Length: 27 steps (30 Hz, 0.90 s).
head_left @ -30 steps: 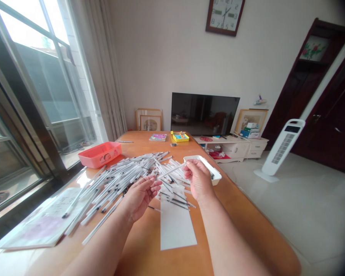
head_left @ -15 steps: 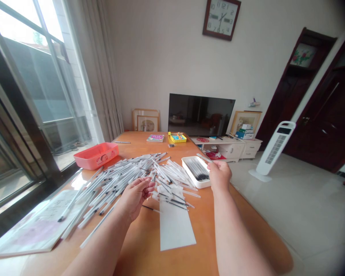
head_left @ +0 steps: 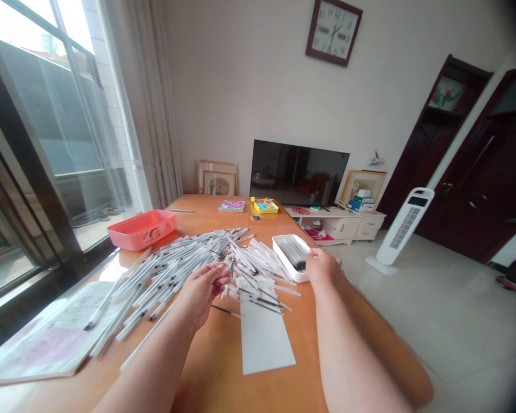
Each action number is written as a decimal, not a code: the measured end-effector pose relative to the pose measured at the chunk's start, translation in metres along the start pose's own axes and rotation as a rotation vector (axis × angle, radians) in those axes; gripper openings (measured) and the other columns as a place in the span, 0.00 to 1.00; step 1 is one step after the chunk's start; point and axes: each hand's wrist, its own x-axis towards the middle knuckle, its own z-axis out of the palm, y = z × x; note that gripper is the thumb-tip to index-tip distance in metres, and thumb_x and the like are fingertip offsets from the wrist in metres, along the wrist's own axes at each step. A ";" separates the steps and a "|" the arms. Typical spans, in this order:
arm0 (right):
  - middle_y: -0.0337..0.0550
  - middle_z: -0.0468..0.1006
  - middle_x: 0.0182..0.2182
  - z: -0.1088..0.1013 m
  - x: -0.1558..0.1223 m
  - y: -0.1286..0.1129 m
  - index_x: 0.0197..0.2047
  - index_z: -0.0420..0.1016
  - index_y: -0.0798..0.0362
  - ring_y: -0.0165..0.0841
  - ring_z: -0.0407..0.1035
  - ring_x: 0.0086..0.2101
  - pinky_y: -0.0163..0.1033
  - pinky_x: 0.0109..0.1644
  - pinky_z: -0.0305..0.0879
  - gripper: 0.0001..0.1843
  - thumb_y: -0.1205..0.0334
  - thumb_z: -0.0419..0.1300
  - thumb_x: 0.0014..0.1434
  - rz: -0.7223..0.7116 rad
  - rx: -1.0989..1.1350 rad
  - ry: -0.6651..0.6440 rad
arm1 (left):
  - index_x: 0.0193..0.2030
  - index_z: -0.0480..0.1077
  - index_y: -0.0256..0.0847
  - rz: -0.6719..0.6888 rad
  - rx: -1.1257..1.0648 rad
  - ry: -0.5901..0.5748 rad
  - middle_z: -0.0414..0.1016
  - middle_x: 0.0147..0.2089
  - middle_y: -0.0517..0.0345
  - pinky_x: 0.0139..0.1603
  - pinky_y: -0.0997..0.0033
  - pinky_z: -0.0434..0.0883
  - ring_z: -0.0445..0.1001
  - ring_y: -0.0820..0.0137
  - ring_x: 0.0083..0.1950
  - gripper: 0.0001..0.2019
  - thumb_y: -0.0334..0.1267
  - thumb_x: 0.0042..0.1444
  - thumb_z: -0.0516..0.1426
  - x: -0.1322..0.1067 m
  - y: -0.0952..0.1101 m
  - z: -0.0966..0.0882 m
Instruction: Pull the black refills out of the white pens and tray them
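Tray (head_left: pixel 290 269) beside our right hand (head_left: pixel 324 267), pens (head_left: pixel 172 269) near our curled left hand (head_left: pixel 204 289); either grip, we cannot tell. Best align tips (head_left: pixel 300 266).

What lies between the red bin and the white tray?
In the head view, a loose pile of pale tubes lies between the red bin and the white tray.

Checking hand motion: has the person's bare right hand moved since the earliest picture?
Yes: the right hand moved right, across the white rectangular plastic tray, to its right edge.
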 end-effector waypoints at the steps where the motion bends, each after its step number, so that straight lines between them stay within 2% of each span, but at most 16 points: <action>1: 0.53 0.82 0.41 0.000 0.000 0.001 0.47 0.84 0.42 0.54 0.66 0.50 0.60 0.53 0.59 0.19 0.58 0.58 0.54 0.005 -0.006 -0.018 | 0.44 0.73 0.35 0.001 -0.001 0.003 0.78 0.39 0.51 0.34 0.78 0.72 0.76 0.75 0.32 0.14 0.37 0.52 0.67 0.000 0.000 0.000; 4: 0.54 0.82 0.40 -0.001 0.001 0.002 0.51 0.83 0.41 0.53 0.66 0.51 0.59 0.54 0.59 0.22 0.60 0.56 0.56 0.039 0.006 -0.033 | 0.44 0.72 0.35 0.005 -0.006 0.020 0.79 0.40 0.49 0.34 0.77 0.72 0.77 0.74 0.33 0.14 0.36 0.52 0.67 0.002 0.002 -0.002; 10: 0.49 0.83 0.41 -0.005 0.002 0.002 0.51 0.82 0.42 0.49 0.71 0.48 0.55 0.55 0.61 0.21 0.57 0.53 0.59 0.096 0.161 0.069 | 0.43 0.73 0.34 0.065 -0.047 0.092 0.79 0.39 0.47 0.31 0.77 0.71 0.77 0.72 0.32 0.13 0.35 0.51 0.66 0.006 0.011 -0.010; 15: 0.50 0.83 0.43 0.000 -0.004 -0.005 0.51 0.82 0.49 0.46 0.73 0.45 0.48 0.51 0.65 0.22 0.54 0.55 0.58 -0.028 0.385 0.172 | 0.41 0.73 0.34 0.179 -0.117 0.160 0.79 0.38 0.46 0.32 0.75 0.71 0.76 0.72 0.32 0.12 0.33 0.50 0.66 0.010 0.025 -0.027; 18: 0.49 0.83 0.42 -0.001 -0.015 -0.018 0.51 0.81 0.50 0.44 0.73 0.43 0.47 0.49 0.66 0.22 0.53 0.55 0.59 -0.126 0.501 0.176 | 0.40 0.73 0.34 0.232 -0.120 0.249 0.79 0.36 0.48 0.32 0.76 0.70 0.75 0.73 0.31 0.13 0.33 0.48 0.66 0.012 0.032 -0.038; 22: 0.48 0.82 0.38 -0.008 -0.040 -0.040 0.48 0.80 0.52 0.41 0.74 0.38 0.43 0.45 0.66 0.21 0.49 0.57 0.60 -0.215 0.638 0.067 | 0.42 0.73 0.36 0.268 0.034 0.374 0.79 0.38 0.51 0.30 0.77 0.66 0.72 0.75 0.30 0.16 0.38 0.46 0.65 0.012 0.037 -0.048; 27: 0.42 0.80 0.29 -0.011 -0.070 -0.059 0.39 0.79 0.52 0.36 0.70 0.31 0.39 0.38 0.64 0.18 0.46 0.58 0.60 -0.306 0.646 -0.207 | 0.40 0.74 0.36 0.361 0.405 0.418 0.77 0.34 0.54 0.31 0.73 0.64 0.71 0.72 0.31 0.14 0.42 0.49 0.61 0.016 0.029 -0.052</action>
